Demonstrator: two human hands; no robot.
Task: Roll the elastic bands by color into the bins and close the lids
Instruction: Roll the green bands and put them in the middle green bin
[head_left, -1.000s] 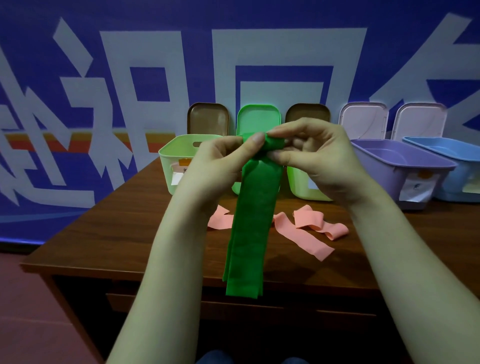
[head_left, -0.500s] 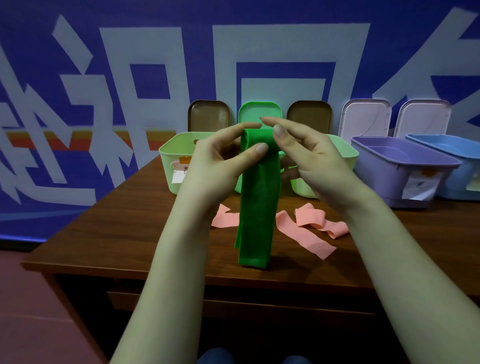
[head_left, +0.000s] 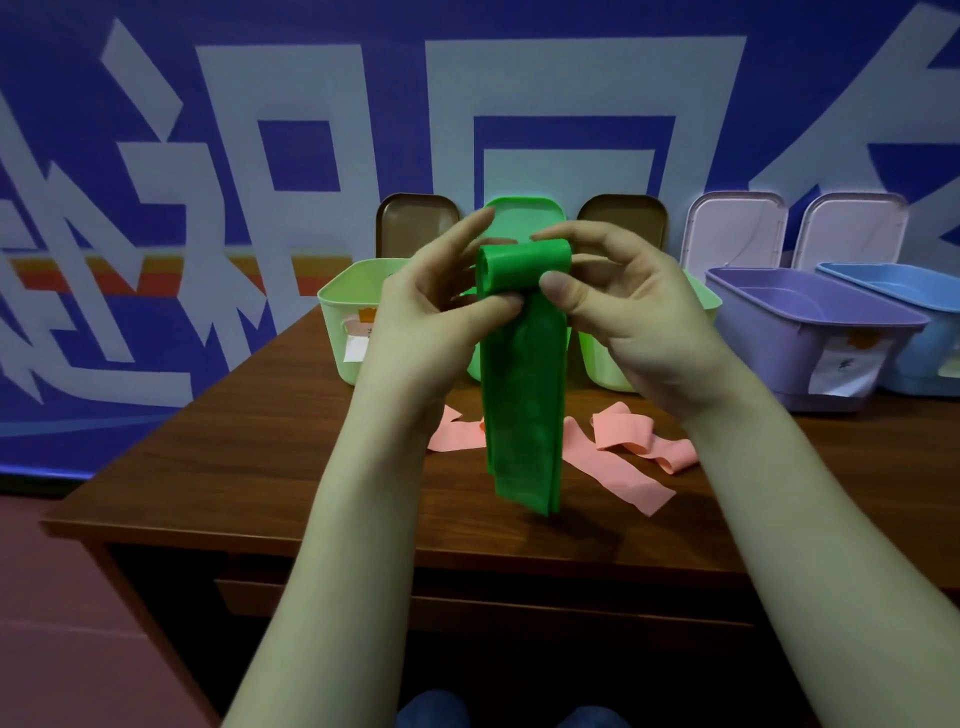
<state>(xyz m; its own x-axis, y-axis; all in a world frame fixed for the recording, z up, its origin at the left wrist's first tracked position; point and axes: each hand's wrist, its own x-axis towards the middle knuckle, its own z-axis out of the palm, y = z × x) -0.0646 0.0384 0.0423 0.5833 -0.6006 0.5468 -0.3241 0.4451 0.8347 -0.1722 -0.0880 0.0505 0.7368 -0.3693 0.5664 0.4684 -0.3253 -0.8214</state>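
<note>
Left hand (head_left: 441, 322), right hand (head_left: 639, 322) and forearms (head_left: 337, 519) are bare; the trousers (head_left: 431, 709) are blue.

Wood table (head_left: 249, 467), blue/white wall banner (head_left: 571, 93) behind.

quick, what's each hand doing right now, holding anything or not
Left hand: pinches the rolled top of the green band.
Right hand: pinches the same roll from the other side.

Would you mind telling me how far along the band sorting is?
Done: nothing visibly; every plastic lid stands open. In hand: left hand and right hand pinch the partly rolled green elastic band, tail hanging loose. Left: pink elastic bands on the brown wooden table, binning, closing lids.
</note>
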